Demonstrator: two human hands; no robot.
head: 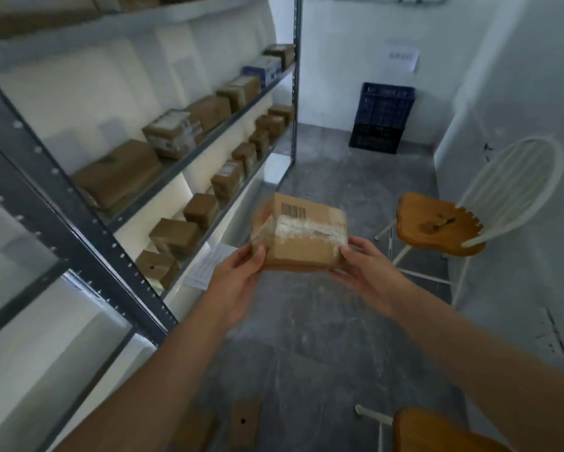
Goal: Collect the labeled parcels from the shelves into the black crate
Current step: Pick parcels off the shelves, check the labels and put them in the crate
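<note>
A brown cardboard parcel (302, 230) with a barcode and clear tape across its top is held out in front of me over the floor. My left hand (238, 275) grips its near left corner and my right hand (367, 269) grips its near right corner. The metal shelves (189, 161) on my left carry several more brown parcels. A black crate (375, 140) stands on the floor against the far wall, with a blue crate (386, 102) stacked on it.
A white chair with a wooden seat (437, 223) stands at the right wall. Another wooden seat (437, 432) shows at the bottom right. A paper sheet (209, 265) hangs on the lower shelf edge. Cardboard pieces (245, 422) lie on the grey floor.
</note>
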